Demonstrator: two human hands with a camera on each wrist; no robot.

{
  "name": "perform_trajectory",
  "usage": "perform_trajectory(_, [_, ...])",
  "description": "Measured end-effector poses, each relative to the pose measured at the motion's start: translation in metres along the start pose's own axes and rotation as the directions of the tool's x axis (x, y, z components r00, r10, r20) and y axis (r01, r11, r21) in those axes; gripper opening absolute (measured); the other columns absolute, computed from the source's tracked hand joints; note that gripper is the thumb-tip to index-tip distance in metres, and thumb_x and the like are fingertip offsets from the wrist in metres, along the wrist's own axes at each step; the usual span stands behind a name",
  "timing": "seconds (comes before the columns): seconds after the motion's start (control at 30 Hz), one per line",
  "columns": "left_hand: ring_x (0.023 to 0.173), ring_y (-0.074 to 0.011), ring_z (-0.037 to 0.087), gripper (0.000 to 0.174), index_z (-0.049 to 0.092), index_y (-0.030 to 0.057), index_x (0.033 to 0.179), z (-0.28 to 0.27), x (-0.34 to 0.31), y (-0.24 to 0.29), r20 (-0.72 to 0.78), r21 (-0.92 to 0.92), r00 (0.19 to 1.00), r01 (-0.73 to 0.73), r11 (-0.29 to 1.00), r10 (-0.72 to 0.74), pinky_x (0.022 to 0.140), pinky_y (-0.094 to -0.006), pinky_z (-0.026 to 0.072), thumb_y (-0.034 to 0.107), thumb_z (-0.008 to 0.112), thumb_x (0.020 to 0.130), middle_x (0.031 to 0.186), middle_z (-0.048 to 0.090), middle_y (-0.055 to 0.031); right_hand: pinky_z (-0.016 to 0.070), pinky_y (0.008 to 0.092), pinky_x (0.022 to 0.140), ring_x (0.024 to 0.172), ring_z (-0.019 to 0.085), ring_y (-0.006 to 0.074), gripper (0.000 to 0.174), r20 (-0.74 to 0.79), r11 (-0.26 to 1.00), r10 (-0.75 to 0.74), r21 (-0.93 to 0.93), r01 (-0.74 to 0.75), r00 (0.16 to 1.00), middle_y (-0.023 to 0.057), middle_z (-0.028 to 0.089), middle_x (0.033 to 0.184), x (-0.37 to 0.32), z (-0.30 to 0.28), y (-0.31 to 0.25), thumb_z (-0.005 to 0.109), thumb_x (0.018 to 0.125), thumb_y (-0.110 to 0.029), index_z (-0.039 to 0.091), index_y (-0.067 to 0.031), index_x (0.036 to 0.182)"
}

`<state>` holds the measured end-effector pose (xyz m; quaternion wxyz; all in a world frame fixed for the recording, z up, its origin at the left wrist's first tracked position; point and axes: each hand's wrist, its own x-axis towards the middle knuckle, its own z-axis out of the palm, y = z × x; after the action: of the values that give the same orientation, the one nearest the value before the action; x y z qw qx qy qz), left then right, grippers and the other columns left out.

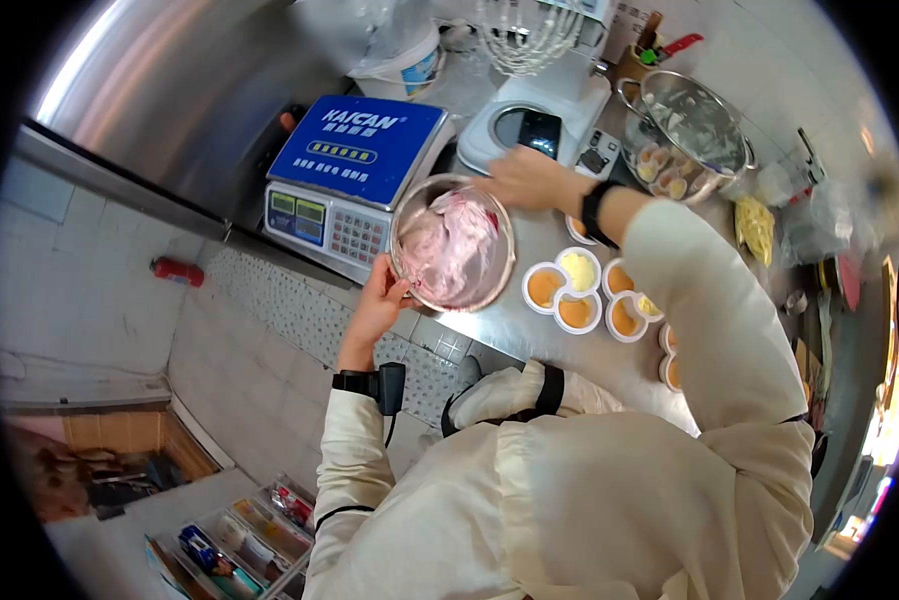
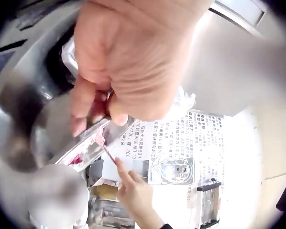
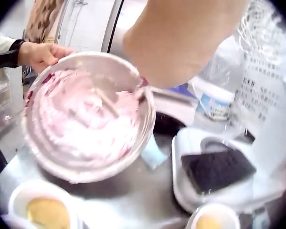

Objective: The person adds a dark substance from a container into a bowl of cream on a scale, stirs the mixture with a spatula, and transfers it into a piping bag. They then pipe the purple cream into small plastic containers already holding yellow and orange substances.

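Note:
A metal bowl [image 1: 504, 262] of pink cream [image 1: 447, 245] is tilted over the table's edge. My left hand [image 1: 374, 305] grips its rim at the lower left, thumb and fingers around the edge; the left wrist view shows this hand [image 2: 128, 62] close up. My right hand [image 1: 529, 180] is at the bowl's upper right rim. In the left wrist view the right hand [image 2: 136, 193] pinches a thin spatula handle [image 2: 109, 155] that reaches into the bowl. Pink cream [image 3: 81, 119] coats the bowl's inside in the right wrist view; the right hand's fingers are hidden there.
A blue-topped scale [image 1: 359, 150] stands left of the bowl. Behind are a white mixer [image 1: 559, 100] with a phone [image 1: 540, 132] on its base and a large pot [image 1: 749, 150]. White cups with orange and yellow contents [image 1: 575, 312] stand on the steel table [image 1: 514, 335].

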<state>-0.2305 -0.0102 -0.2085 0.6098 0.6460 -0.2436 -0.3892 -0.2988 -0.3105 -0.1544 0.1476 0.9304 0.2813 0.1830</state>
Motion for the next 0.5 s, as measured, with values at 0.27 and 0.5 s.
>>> perform_trajectory(0.27, [0.084,-0.0092,0.052,0.016,0.036,0.0071,0.098,0.03,-0.012,-0.054,-0.247,-0.101,0.948,-0.23,0.968,0.199,0.071,-0.0264,0.053,0.0,0.042,0.085,0.094,0.047,-0.0028,0.0466,0.0425,0.066,0.075,0.06,0.0328,0.026,0.816,-0.142,0.305,0.549,-0.824,0.491,0.0161,0.062,0.082,-0.018,-0.002,-0.127,0.044,0.069,-0.008,0.06,-0.0004,0.087])
perform_trajectory(0.5, [0.084,-0.0114,0.052,0.016,0.036,0.0045,0.099,0.035,-0.011,-0.057,-0.32,-0.049,0.92,-0.254,0.966,0.225,0.071,-0.0282,0.0537,-0.004,0.038,0.085,0.095,0.047,-0.0053,0.0465,0.0412,0.062,0.075,0.06,0.0321,0.029,0.572,0.478,0.625,0.258,-0.84,0.531,0.017,0.06,0.075,-0.014,-0.003,-0.115,0.049,0.073,-0.009,0.058,-0.0057,0.101])
